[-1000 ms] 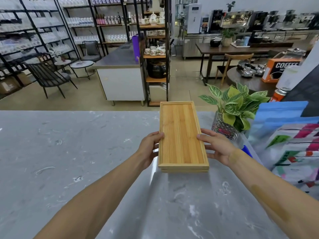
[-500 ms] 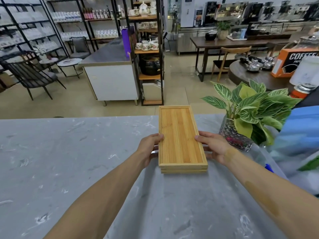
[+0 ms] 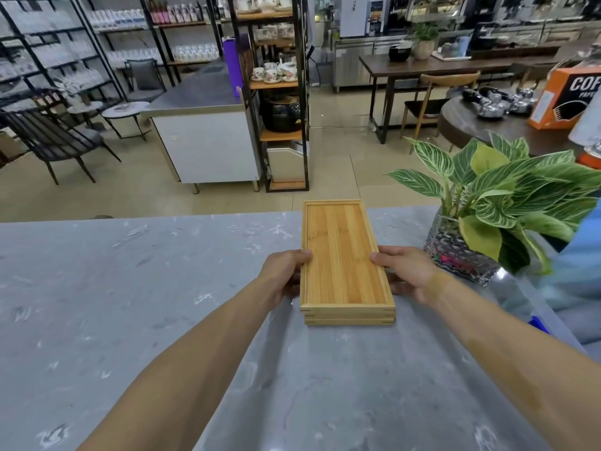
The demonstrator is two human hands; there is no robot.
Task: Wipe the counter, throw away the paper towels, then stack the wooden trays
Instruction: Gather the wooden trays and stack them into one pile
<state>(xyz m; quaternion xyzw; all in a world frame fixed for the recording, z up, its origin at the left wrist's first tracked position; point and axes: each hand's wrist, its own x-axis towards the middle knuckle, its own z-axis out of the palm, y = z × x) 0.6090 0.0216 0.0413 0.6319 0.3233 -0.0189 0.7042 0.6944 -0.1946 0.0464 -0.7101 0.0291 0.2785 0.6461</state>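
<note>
Trays [image 3: 345, 262]: wooden, stacked flush, the layers showing at the near end. Position: on the grey table [image 3: 130, 304], near its far edge, long side running near to far.

Left hand [image 3: 283, 275]: grip closed on the stack's left long side, thumb over the top rim, fingers down the side.

Right hand [image 3: 408, 271]: grip closed on the right long side, thumb on the rim.

Whether the stack rests on the table or is lifted just clear: cannot tell.

Plant [image 3: 494, 203]: striped green leaves in a glass vase, on the table just right of the right hand, apart from the trays.
</note>
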